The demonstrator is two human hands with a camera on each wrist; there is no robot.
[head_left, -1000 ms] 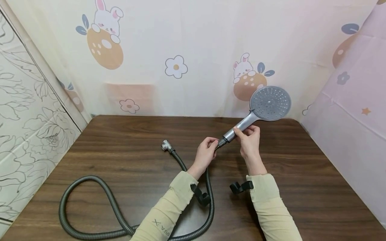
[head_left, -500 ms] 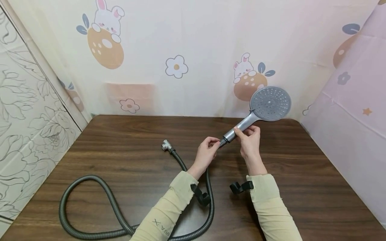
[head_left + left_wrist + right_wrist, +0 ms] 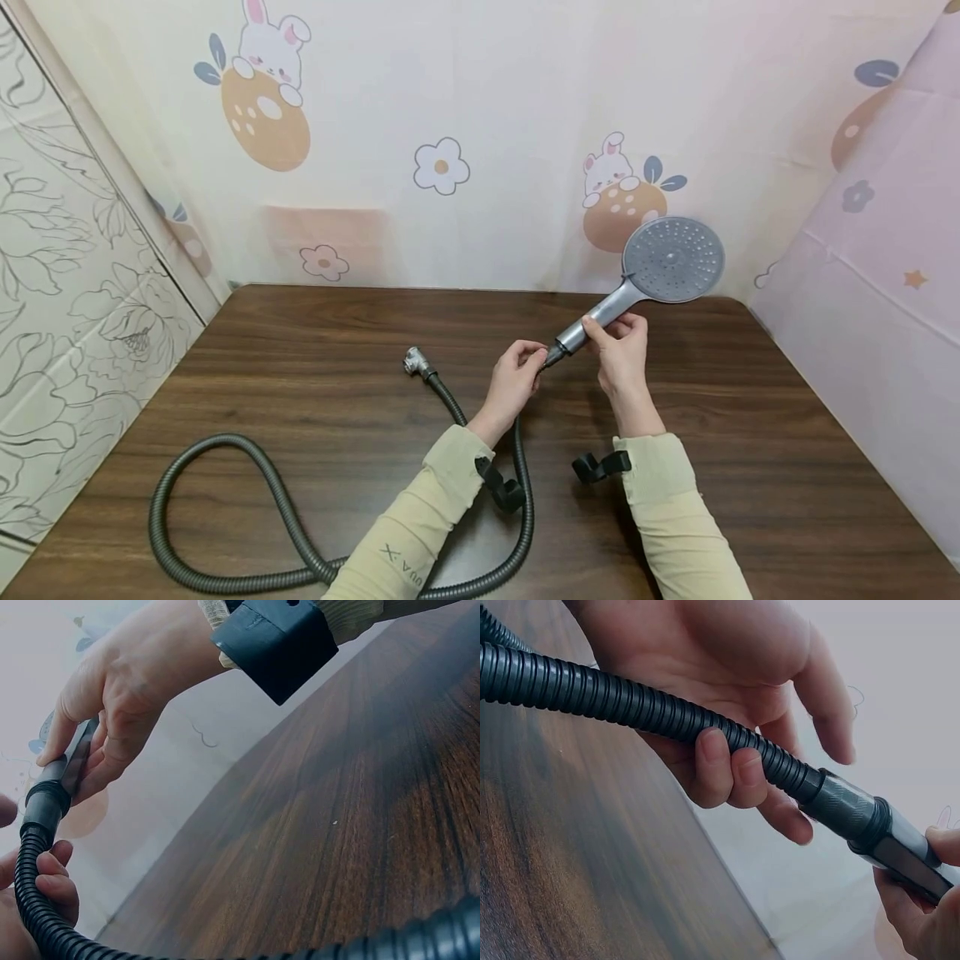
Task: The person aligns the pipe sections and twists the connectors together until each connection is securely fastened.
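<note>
A silver shower head (image 3: 673,260) is held up over the far right part of the table, its nozzle face towards the head camera. Thumb and fingers of my right hand (image 3: 622,362) grip its handle (image 3: 600,318). At the handle's lower end sits a dark connector nut (image 3: 845,810), joined to a ribbed dark grey hose (image 3: 523,492). My left hand (image 3: 512,385) is just below the nut. In the right wrist view, its lower fingers (image 3: 731,769) curl round the hose, while thumb and forefinger stand apart from it. The palm side is hidden in the head view.
The hose runs under the left forearm and loops on the wooden table (image 3: 337,442) at the left. Its other end carries a silver elbow fitting (image 3: 415,362). Patterned curtains (image 3: 510,100) hang behind and beside the table. Black camera straps (image 3: 600,467) are on both wrists.
The left hand's fingers have shifted slightly at the hose end, by the nut. The right hand, shower head and loop of hose stay where they were.
</note>
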